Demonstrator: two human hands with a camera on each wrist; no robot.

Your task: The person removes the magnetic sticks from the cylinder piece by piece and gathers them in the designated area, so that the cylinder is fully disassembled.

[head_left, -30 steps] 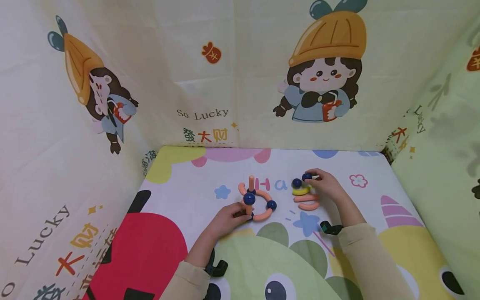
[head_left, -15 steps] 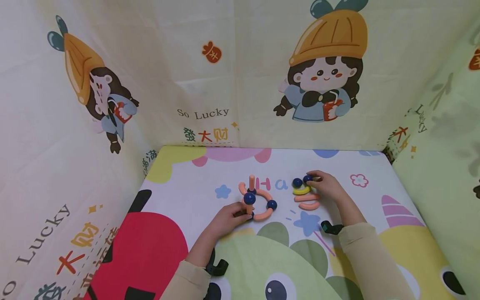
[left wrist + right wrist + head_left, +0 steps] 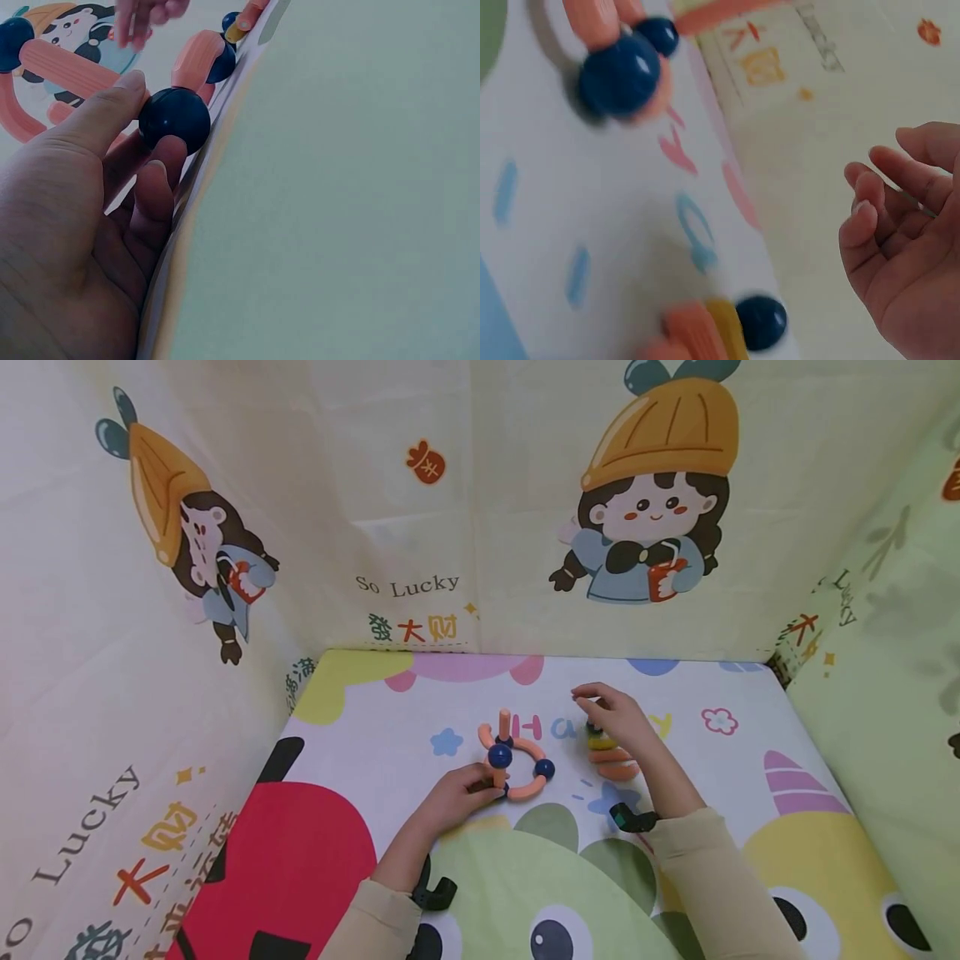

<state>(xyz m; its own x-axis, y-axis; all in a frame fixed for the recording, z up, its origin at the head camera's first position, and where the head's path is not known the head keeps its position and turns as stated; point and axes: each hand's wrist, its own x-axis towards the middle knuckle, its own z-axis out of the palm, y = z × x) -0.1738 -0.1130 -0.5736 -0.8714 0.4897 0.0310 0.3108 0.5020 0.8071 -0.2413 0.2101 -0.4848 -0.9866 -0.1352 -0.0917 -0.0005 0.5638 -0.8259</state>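
Note:
A toy built of salmon-pink sticks and dark blue balls (image 3: 527,791) stands on the printed mat, a ring with upright sticks. At its near left side, my left hand (image 3: 450,803) pinches one of its blue balls (image 3: 175,120) between thumb and fingers. My right hand (image 3: 618,720) hovers over the loose pieces, fingers loosely bent, and nothing shows in its grasp. Partly hidden beneath it lie a curved yellow stick (image 3: 601,744) and pink sticks (image 3: 618,772). A loose blue ball (image 3: 761,322) sits against the yellow stick in the right wrist view.
The mat (image 3: 405,735) carries cartoon prints, including a red shape on the left and a green creature in front. Pale printed cloth (image 3: 510,610) rises as walls behind and at both sides. Each wrist wears a black camera band (image 3: 633,818).
My right hand has left the blue ball it was touching and shifted left and slightly upward, now covering part of the loose pieces. The left hand keeps its hold on the toy.

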